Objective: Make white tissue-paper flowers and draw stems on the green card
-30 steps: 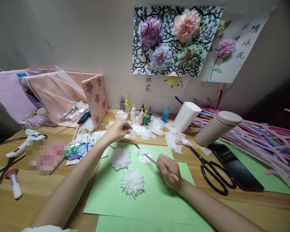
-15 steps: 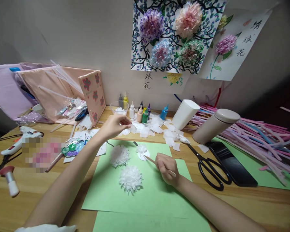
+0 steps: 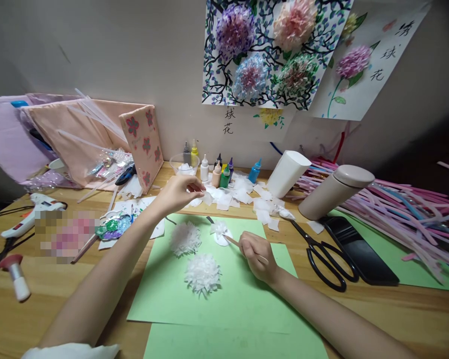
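Observation:
My right hand (image 3: 258, 257) is closed around a thin wooden stick (image 3: 230, 240). The stick's tip is at a small white paper disc (image 3: 221, 239) that bears a little tuft of white tissue (image 3: 219, 228). Up and to the left, my left hand (image 3: 181, 193) hovers near the loose white tissue pieces (image 3: 224, 202), thumb and fingers pinched together. Whatever is between those fingertips is too small to tell. Two fuller white tissue flowers, one upper (image 3: 186, 238) and one lower (image 3: 202, 274), lie on the green paper (image 3: 164, 299) below the hands.
Paint bottles (image 3: 225, 177) and a clear bowl (image 3: 175, 163) stand by the wall. To the right are a white container (image 3: 289, 173), a tumbler (image 3: 335, 192), scissors (image 3: 327, 259), a phone (image 3: 361, 252) and pipe cleaners (image 3: 407, 219). A glue gun (image 3: 33, 214) lies left.
The whole view has shifted slightly. My right hand and its stick have moved a little; my left hand stays pinched in almost the same place.

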`<state>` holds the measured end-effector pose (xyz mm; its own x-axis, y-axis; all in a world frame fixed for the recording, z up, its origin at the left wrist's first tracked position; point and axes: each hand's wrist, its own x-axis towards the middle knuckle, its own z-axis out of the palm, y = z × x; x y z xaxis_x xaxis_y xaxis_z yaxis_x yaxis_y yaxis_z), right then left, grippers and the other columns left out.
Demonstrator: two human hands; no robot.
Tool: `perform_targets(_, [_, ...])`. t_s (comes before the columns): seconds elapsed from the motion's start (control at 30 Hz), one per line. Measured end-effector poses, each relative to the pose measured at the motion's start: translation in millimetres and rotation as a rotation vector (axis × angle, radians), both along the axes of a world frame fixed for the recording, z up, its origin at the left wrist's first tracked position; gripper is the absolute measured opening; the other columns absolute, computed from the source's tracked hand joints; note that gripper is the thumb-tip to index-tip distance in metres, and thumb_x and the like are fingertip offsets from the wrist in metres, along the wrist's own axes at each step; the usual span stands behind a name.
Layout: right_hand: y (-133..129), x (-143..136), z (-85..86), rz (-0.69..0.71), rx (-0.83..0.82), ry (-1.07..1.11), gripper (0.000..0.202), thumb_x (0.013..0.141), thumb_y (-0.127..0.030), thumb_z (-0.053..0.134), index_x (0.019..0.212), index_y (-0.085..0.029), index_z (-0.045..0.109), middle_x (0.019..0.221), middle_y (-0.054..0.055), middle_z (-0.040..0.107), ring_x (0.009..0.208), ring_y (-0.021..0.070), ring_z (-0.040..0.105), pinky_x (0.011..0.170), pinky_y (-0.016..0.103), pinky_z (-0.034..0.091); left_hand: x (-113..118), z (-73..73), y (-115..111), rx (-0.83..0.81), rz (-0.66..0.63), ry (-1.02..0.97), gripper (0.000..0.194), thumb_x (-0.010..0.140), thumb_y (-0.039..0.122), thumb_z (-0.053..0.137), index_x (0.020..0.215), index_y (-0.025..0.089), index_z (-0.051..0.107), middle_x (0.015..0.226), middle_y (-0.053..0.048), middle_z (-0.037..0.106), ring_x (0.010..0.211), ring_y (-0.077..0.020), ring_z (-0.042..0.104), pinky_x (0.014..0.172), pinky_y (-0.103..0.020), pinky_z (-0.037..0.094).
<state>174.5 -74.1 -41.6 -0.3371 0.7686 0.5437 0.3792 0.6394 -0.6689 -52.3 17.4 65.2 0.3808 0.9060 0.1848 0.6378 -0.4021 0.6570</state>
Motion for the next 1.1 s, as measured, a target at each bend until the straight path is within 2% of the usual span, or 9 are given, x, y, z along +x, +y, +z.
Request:
perform_targets(0.3, [0.1,0.0,0.7,0.041,-0.034,-0.002,0.034,0.092,-0.022,0.028,0.059,-0.020,0.032,0.054,-0.002,0.034,0.050,0.0124,0.034,0.050,0.027,0.027,1.3,-0.7,0.7,-0.043,-0.037,-0.042,0.014,0.072,0.027,0.061,0.077,0.015,0.066,0.078,-0.003,0.067,0.072,-0.0131,0.060,0.068,-0.025,0.046])
perform_targets(0.5, [0.4,0.3,-0.7,0.041,-0.085,-0.027,0.034,0.093,-0.026,0.028,0.060,-0.020,0.036,0.055,-0.001,0.038,0.051,0.0129,0.038,0.052,0.027,0.029,11.7,-10.3,-1.6,-0.180,-0.119,-0.032,0.014,0.072,0.024,0.060,0.078,0.013,0.065,0.077,-0.004,0.068,0.071,-0.0127,0.061,0.066,-0.023,0.046])
perform_targets(0.6, [0.3,-0.2,-0.8,0.014,-0.113,-0.014,0.035,0.093,-0.027,0.028,0.060,-0.020,0.038,0.055,-0.001,0.040,0.053,0.0132,0.040,0.053,0.027,0.030,13.7,-16.1,-4.4,-0.264,-0.203,0.064,0.013,0.071,0.023,0.060,0.077,0.013,0.065,0.075,-0.004,0.068,0.068,-0.0126,0.060,0.062,-0.022,0.045])
perform_targets(0.77, [0.5,-0.7,0.2,-0.031,-0.158,0.008,0.035,0.093,-0.028,0.029,0.061,-0.019,0.040,0.057,0.000,0.043,0.054,0.0130,0.042,0.054,0.027,0.032,17.5,-24.2,-11.6,-0.367,-0.459,0.203,0.010,0.070,0.017,0.059,0.076,0.015,0.067,0.073,-0.002,0.069,0.066,-0.0117,0.060,0.059,-0.019,0.042])
perform_targets(0.83, [0.7,-0.9,1.1,-0.039,-0.167,0.012,0.035,0.093,-0.029,0.029,0.061,-0.019,0.040,0.057,0.000,0.044,0.054,0.0129,0.042,0.054,0.027,0.032,22.6,-27.5,-14.9,-0.376,-0.516,0.216,0.010,0.069,0.016,0.060,0.075,0.015,0.068,0.072,-0.002,0.069,0.064,-0.0112,0.059,0.058,-0.019,0.042])
perform_targets(1.0, [-0.1,-1.0,3.4,-0.052,-0.164,0.027,0.036,0.093,-0.028,0.030,0.060,-0.019,0.041,0.056,0.000,0.044,0.053,0.0125,0.042,0.054,0.027,0.033,34.3,-37.2,-17.4,-0.283,-0.476,0.230,0.012,0.069,0.015,0.060,0.077,0.015,0.069,0.074,-0.002,0.069,0.065,-0.0112,0.059,0.058,-0.019,0.040])
perform_targets(1.1, [-2.1,0.6,2.8,-0.038,-0.103,0.089,0.034,0.092,-0.024,0.030,0.059,-0.019,0.040,0.055,0.000,0.043,0.052,0.0122,0.041,0.053,0.026,0.033,35.5,-42.0,-15.0,-0.255,-0.434,0.258,0.013,0.069,0.015,0.059,0.078,0.015,0.069,0.074,-0.002,0.069,0.065,-0.0113,0.058,0.058,-0.019,0.040])
